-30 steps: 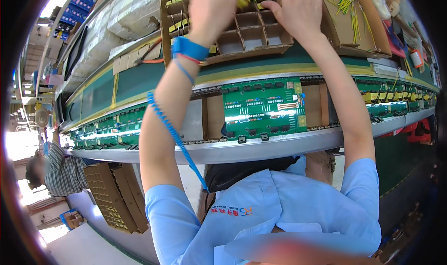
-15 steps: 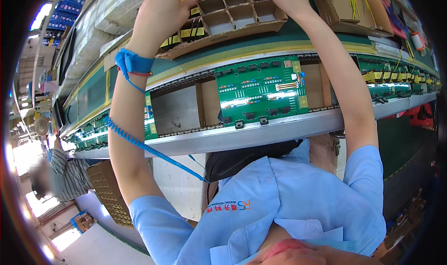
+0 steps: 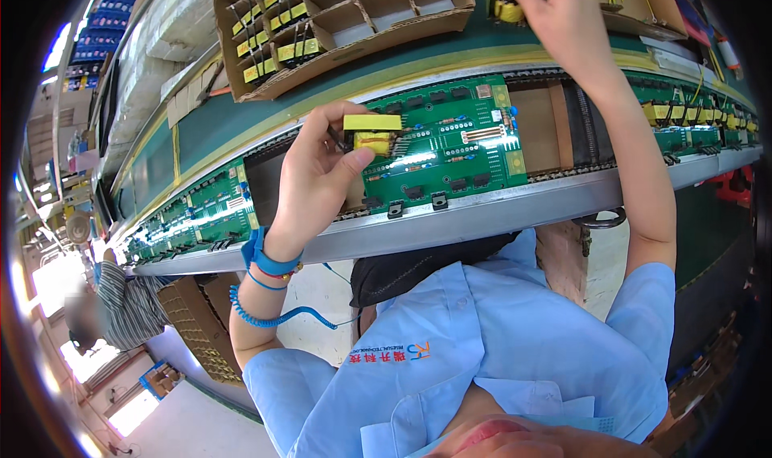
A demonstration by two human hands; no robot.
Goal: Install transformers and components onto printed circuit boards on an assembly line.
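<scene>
My left hand [image 3: 310,180] grips a yellow transformer [image 3: 374,142], with its pins pointing right. It is held over the left part of a green circuit board [image 3: 454,164] on the conveyor, and covers some of it; I cannot tell whether it touches. Small resistors, black parts and blue capacitors sit on that board. Up and to the right, beyond the conveyor, my right hand [image 3: 567,28] has its fingers on a second yellow transformer [image 3: 505,8], near the divided cardboard box [image 3: 366,58]. A blue wrist strap [image 3: 273,261] with a coiled cord is on my left wrist.
Several yellow transformers stand in the box's left cells. More boards lie along the conveyor, whose metal rail [image 3: 474,215] runs nearest me. A carton [image 3: 643,16] with yellow wires stands at far right. Another person in a striped top [image 3: 133,305] is at far left.
My left hand has come down from the box to the circuit board with a transformer. My right hand has moved right. The board has shifted slightly left, and the box appears farther left.
</scene>
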